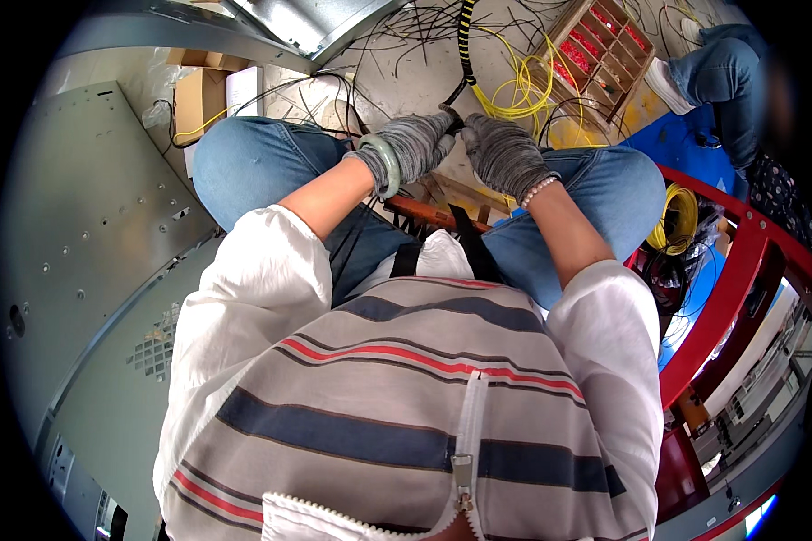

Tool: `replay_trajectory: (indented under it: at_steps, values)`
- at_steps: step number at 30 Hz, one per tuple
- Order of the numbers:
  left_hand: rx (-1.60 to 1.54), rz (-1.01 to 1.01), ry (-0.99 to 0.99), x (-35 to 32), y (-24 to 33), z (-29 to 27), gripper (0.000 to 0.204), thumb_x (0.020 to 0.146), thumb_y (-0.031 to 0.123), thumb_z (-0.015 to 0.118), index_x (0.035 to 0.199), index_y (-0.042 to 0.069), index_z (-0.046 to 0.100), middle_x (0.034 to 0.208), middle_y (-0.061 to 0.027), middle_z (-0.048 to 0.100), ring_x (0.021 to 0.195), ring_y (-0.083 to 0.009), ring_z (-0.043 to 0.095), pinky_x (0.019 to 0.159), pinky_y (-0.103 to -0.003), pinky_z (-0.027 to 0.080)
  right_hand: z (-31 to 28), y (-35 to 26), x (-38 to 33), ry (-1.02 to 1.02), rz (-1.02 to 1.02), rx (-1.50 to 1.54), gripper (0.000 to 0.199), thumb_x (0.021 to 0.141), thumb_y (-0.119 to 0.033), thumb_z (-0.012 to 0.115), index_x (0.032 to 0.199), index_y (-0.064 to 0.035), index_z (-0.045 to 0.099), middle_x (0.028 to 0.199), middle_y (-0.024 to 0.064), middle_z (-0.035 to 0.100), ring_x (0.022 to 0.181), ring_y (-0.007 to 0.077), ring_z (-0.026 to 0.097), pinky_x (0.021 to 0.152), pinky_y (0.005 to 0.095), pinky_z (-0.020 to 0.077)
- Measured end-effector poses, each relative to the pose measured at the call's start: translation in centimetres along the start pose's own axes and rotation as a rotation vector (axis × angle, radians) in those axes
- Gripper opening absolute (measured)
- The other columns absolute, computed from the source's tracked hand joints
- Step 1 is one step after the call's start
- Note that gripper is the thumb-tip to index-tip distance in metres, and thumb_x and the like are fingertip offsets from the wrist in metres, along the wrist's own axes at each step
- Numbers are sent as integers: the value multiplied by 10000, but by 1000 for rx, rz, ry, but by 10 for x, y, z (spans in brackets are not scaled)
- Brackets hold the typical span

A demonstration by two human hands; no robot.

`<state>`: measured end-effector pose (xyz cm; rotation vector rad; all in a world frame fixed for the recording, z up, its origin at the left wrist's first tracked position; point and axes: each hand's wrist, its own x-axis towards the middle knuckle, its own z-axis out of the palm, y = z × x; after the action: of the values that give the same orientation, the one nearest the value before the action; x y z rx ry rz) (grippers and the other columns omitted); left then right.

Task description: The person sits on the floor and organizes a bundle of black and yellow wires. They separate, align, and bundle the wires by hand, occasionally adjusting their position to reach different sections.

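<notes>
A: Start close in. What are the hands busy with?

B: Beyond the striped top, between the wearer's jeans-clad legs, the left hand and right hand come together in grey knit gloves. They meet at the black lower end of a cable bundle banded in black and yellow.

A: Are the fingers gripping it?

B: The left fingers look clenched around that black end. The right ones are bent in close beside it, but I can't tell whether they grasp anything.

A: Which step would you call this?

B: My judgement is hand-working the bundle's end. The next move calls for a steady left hold while the right fingers find the strand they need, without dragging the loose yellow cables just beside.

A: And what can't you make out?

B: Nearest, the gloves cover the contact itself, and an orange-brown bar is partly hidden below the hands. Farther out, the small red pieces in the wooden tray are too tiny to identify. The bundle runs off the top edge, and the co-worker at the right fades into blur and darkness.
</notes>
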<state>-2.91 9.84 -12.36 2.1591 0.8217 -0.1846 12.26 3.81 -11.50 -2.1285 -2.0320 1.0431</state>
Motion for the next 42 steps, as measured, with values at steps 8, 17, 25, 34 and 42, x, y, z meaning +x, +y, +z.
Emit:
replay_trajectory:
  at_steps: [8,17,25,34,42]
  values:
    - [-737,-118,-155,-4,0,-2,232,809,141,476,1010,33,517,760,-109,572,720,-197,549,697,-284,423,-4,-15,-3,20,85,-101,291,817,-248,407,941,-10,518,857,189,574,811,307,560,709,386,441]
    - [-648,-151,45,1,7,17,268,781,91,495,1029,-10,504,863,-117,562,803,-180,520,726,-267,411,6,-10,9,171,115,-65,233,807,-241,428,816,-24,511,732,189,567,702,337,558,638,402,450]
    - [-1154,-293,-165,-9,-7,-4,330,808,323,531,973,41,568,749,-6,577,628,-61,495,566,-202,429,0,11,-4,174,-84,33,232,817,-218,399,838,-23,524,726,189,566,697,334,556,633,408,445]
    - [-1045,-440,-67,7,3,4,328,747,330,614,917,51,580,715,5,555,622,-66,502,563,-199,431,1,17,-3,129,-77,37,227,809,-221,418,822,-27,535,717,188,569,689,332,553,628,405,440]
    - [-1031,-467,-119,5,1,2,247,739,253,614,906,72,591,696,10,557,548,-69,486,510,-213,438,0,25,-5,47,-147,169,175,809,-185,445,845,-36,529,715,183,552,687,325,545,617,367,438]
